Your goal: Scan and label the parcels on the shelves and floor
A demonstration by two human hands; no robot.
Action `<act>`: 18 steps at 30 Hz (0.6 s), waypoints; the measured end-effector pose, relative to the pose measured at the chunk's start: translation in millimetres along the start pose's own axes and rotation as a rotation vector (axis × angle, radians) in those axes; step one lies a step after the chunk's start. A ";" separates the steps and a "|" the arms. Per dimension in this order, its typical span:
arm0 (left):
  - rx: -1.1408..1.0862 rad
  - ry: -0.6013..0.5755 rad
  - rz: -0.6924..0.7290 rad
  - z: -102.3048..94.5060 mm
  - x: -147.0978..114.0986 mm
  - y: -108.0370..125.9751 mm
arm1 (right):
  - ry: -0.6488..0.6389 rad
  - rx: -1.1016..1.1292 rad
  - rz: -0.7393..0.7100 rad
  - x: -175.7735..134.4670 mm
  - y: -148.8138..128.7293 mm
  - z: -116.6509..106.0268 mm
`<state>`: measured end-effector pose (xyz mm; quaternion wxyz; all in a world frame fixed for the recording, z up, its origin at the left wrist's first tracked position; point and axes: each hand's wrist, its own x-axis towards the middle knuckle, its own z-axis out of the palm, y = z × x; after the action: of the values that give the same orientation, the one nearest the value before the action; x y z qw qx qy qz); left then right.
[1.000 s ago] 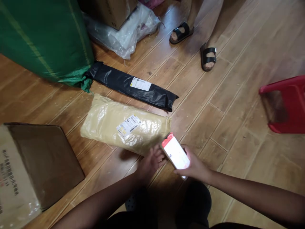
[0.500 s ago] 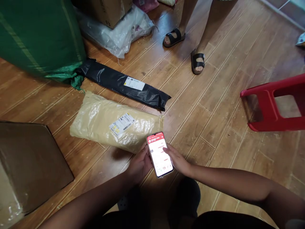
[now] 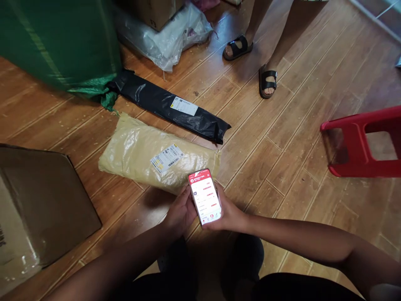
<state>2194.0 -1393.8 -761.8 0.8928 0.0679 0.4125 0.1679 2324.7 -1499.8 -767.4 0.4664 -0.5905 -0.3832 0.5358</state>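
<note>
A lit smartphone [image 3: 206, 198] with a red bar across the top of its white screen is held upright in front of me. My left hand [image 3: 181, 212] is closed around its left edge. On the other side my right hand [image 3: 229, 212] grips the right edge and lower corner; its fingers behind the phone are hidden. Just beyond the phone lies a pale yellow plastic-wrapped parcel [image 3: 134, 146] with a white shipping label [image 3: 167, 158]. Past that is a long black parcel [image 3: 150, 98] with its own label.
A brown cardboard box [image 3: 53, 200] stands at the left, a big green sack [image 3: 62, 42] behind it. A person in black sandals [image 3: 268, 81] stands ahead, near a clear plastic bag [image 3: 166, 46] under another box. A red plastic stool [image 3: 354, 142] is at the right on the wooden floor [image 3: 300, 146].
My right thumb has left the middle of the screen, and my right hand now wraps the phone's right side and lower corner. The phone has shifted slightly left and up. The view has turned slightly.
</note>
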 end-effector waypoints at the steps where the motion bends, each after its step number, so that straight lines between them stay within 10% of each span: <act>1: -0.001 -0.015 0.003 -2.5 -0.5 1.6 | -0.019 0.018 0.016 0.4 0.3 0.2; 18: -0.025 0.002 0.045 -23.2 -16.8 25.7 | 0.112 0.381 0.346 40.8 3.3 36.5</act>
<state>2160.0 -1376.2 -758.3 0.8892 0.0658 0.4095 0.1931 2293.8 -1456.8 -781.6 0.4908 -0.5776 -0.1423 0.6366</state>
